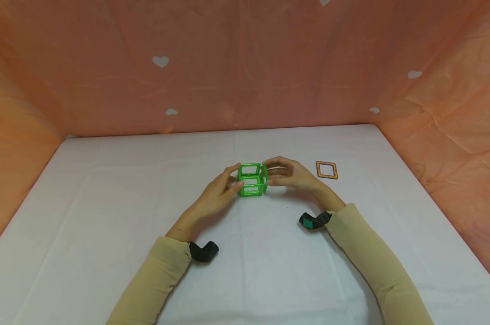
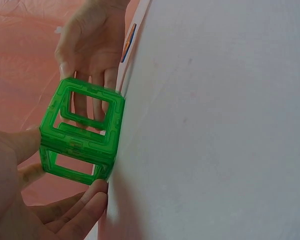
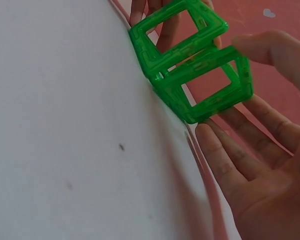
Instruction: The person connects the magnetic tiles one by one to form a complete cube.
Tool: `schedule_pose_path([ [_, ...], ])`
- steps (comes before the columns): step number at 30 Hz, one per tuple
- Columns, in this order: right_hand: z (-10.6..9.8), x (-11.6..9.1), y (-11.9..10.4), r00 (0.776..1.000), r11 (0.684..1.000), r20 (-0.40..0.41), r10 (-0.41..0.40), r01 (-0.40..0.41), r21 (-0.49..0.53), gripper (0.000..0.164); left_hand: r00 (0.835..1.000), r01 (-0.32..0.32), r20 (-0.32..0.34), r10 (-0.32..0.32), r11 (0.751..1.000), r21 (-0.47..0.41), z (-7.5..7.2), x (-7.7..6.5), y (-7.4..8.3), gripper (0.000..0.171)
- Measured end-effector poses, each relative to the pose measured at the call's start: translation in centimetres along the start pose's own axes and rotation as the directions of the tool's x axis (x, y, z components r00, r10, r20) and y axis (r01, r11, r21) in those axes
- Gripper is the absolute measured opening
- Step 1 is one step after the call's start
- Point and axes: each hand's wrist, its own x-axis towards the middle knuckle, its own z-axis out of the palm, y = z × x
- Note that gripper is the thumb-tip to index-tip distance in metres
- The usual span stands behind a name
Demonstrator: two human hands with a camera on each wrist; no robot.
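Several green square magnetic tiles (image 1: pixel 251 175) stand joined as an open box on the white tablecloth, in front of the person. The left hand (image 1: pixel 217 195) holds the box at its left side, thumb toward the near edge and fingers round the far side. At the right side, the right hand (image 1: pixel 292 173) pinches an upright green magnetic tile (image 3: pixel 175 102), which stands slightly tilted against the box. In the right wrist view its thumb lies on the tile's top edge and its fingers are at the lower and outer edges. The left wrist view shows the box's frames (image 2: pixel 72 143) close up.
An orange square magnetic tile (image 1: pixel 318 169) lies flat to the right of the right hand. Dark wrist devices (image 1: pixel 204 252) sit at both sleeve cuffs. An orange cloth backdrop (image 1: pixel 237 67) with pale hearts rises behind and beside the white table (image 1: pixel 107 203).
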Motion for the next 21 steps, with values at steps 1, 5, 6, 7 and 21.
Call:
schedule_pose_path([
  [1, 0.05, 0.04, 0.02, 1.000, 1.000, 0.000, -0.003, 0.003, 0.000, 0.056, 1.000, 0.001, 0.000, -0.001, 1.000, -0.004, -0.01, 0.01, 0.00, 0.056],
  [5, 0.18, 0.11, 0.07, 1.000, 1.000, 0.001, -0.010, 0.010, 0.002, 0.056, 1.000, 0.006, 0.000, -0.006, 1.000, -0.005, -0.03, -0.03, 0.06, 0.056],
  [6, 0.21, 0.12, 0.06, 1.000, 1.000, 0.001, -0.010, 0.010, 0.000, 0.056, 1.000, 0.005, -0.002, -0.005, 1.000, -0.003, -0.04, -0.03, 0.05, 0.057],
  [7, 0.24, 0.11, 0.05, 1.000, 1.000, 0.001, -0.011, 0.011, -0.001, 0.056, 1.000, 0.005, -0.003, -0.005, 1.000, 0.002, -0.04, -0.02, 0.05, 0.056],
  [21, 0.45, -0.04, -0.23, 1.000, 0.999, 0.002, -0.007, 0.008, -0.048, 0.055, 1.000, 0.001, -0.003, -0.001, 1.000, 0.004, 0.00, 0.01, 0.02, 0.056],
])
